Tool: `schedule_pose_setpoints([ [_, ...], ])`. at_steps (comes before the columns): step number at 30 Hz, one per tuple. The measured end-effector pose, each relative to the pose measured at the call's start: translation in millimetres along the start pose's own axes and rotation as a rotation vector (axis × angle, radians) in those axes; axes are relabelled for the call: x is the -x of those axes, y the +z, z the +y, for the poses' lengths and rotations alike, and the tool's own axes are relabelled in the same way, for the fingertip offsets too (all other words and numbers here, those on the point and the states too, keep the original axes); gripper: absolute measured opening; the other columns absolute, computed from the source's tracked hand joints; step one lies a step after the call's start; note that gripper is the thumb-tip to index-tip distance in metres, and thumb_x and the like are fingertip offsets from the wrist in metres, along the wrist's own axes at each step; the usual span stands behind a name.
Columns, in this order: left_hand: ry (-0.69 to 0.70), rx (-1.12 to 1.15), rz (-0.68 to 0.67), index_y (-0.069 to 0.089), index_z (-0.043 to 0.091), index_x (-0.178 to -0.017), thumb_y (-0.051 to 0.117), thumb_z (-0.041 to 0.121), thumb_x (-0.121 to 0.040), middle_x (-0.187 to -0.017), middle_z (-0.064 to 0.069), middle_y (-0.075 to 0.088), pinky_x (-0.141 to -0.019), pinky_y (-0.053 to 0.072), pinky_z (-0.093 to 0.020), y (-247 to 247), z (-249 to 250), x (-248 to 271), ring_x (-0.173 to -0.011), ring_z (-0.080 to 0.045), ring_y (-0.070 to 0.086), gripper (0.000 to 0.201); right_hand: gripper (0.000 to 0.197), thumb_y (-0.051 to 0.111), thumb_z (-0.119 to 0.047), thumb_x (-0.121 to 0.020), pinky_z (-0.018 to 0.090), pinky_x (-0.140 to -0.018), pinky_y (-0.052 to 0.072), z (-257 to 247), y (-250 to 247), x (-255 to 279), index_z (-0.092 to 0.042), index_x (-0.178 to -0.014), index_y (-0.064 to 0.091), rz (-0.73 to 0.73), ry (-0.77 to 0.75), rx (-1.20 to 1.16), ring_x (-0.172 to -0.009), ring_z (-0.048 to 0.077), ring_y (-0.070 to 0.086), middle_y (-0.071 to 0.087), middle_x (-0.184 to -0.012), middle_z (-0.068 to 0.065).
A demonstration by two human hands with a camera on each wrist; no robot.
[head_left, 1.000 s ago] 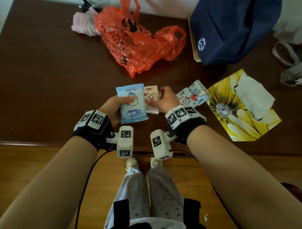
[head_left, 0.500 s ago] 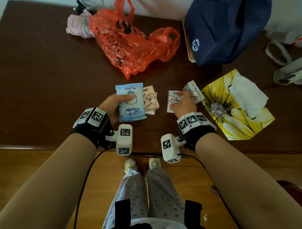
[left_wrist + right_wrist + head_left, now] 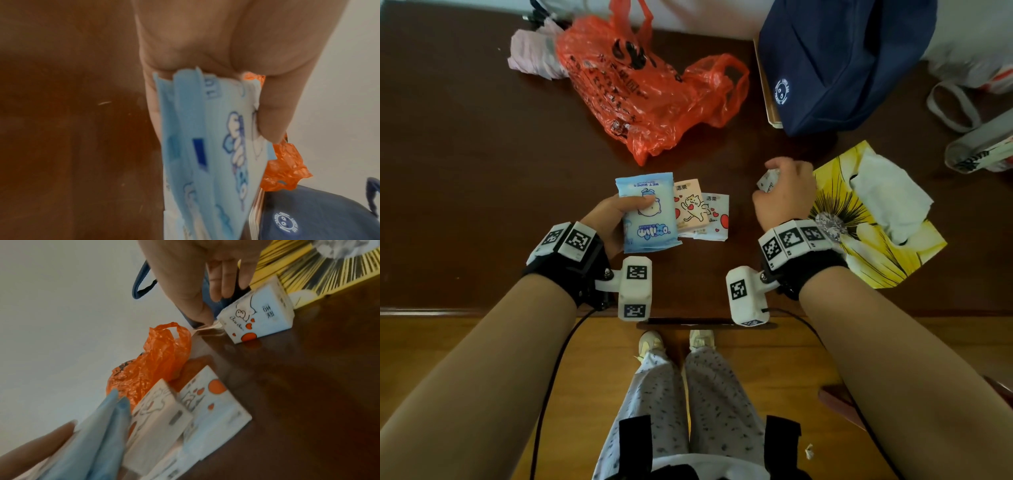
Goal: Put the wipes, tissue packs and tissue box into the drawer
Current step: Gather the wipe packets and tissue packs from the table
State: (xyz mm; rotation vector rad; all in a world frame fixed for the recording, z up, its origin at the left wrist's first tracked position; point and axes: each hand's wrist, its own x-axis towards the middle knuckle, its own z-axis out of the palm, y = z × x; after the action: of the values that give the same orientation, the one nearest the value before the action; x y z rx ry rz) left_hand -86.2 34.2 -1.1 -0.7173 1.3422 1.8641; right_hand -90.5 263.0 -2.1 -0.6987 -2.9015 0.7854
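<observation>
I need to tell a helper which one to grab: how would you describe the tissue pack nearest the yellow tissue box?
Find the yellow flower-print tissue box at the table's right. The tissue pack stands just left of it, under the right hand. Unlike the two packs beside the blue wipes, it stands alone.

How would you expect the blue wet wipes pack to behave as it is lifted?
The wet wipes pack looks like a soft film pouch, so it probably flexes rather than staying rigid. The left hand pinches it at one edge, so it may sag. Its glossy film might be slippery.
</observation>
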Motion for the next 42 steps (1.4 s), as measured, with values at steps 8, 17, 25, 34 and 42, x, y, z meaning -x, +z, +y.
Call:
schedule_pose_setpoints([
  [8,-0.018,-0.003,0.007,0.056,0.017,-0.107,0.055,0.017,-0.088,-0.104,-0.008,0.068,-0.077,0.056,-0.043,1.3,-2.9,1.5,-0.093,-0.025,0.066,0.02,0.072,0.062,0.0,-0.077,0.043,-0.095,0.046,18.0,5.9,-7.5,-0.027,-0.139,0.036,-0.2,0.045,0.052,-0.119,0.031,0.052,0.049,-0.133,0.012],
  [17,-0.011,0.06,0.024,0.059,0.016,-0.107,0.057,0.018,-0.085,-0.081,-0.005,0.077,-0.072,0.06,-0.043,-8.3,-7.6,-2.9,-0.074,-0.022,0.075,0.023,0.063,0.055,-0.006,-0.085,0.032,-0.069,0.055,7.2,4.0,2.3,-0.019,-0.142,0.032,-0.233,0.495,-0.687,-0.096,0.023,0.061,0.055,-0.123,0.008],
  [25,0.047,0.097,-0.014,0.055,0.014,-0.124,0.053,0.015,-0.086,-0.107,-0.011,0.07,-0.084,0.056,-0.046,5.1,1.6,-4.0,-0.098,-0.028,0.068,0.038,0.055,0.063,-0.011,-0.084,0.045,-0.094,0.052,-9.5,26.1,18.8,-0.012,-0.135,0.043,-0.495,0.505,-0.693,-0.11,0.027,0.063,0.06,-0.129,0.011],
  [34,0.028,0.0,-0.011,0.059,0.01,-0.108,0.055,0.013,-0.086,-0.117,-0.015,0.065,-0.096,0.048,-0.051,20.2,-6.4,-3.0,-0.109,-0.032,0.062,0.023,0.026,0.064,-0.017,-0.083,0.049,-0.092,0.052,-11.0,34.8,30.0,-0.015,-0.109,0.057,-0.623,0.461,-0.705,-0.104,0.03,0.066,0.066,-0.119,0.015],
  [42,0.047,-0.029,-0.104,0.059,0.013,-0.112,0.056,0.014,-0.084,-0.115,-0.012,0.066,-0.094,0.05,-0.049,13.8,-26.1,12.6,-0.105,-0.029,0.064,0.027,0.01,0.067,-0.022,-0.082,0.053,-0.093,0.05,-2.5,31.3,55.9,-0.016,-0.085,0.061,-0.657,0.539,-0.846,-0.105,0.035,0.065,0.067,-0.114,0.02],
])
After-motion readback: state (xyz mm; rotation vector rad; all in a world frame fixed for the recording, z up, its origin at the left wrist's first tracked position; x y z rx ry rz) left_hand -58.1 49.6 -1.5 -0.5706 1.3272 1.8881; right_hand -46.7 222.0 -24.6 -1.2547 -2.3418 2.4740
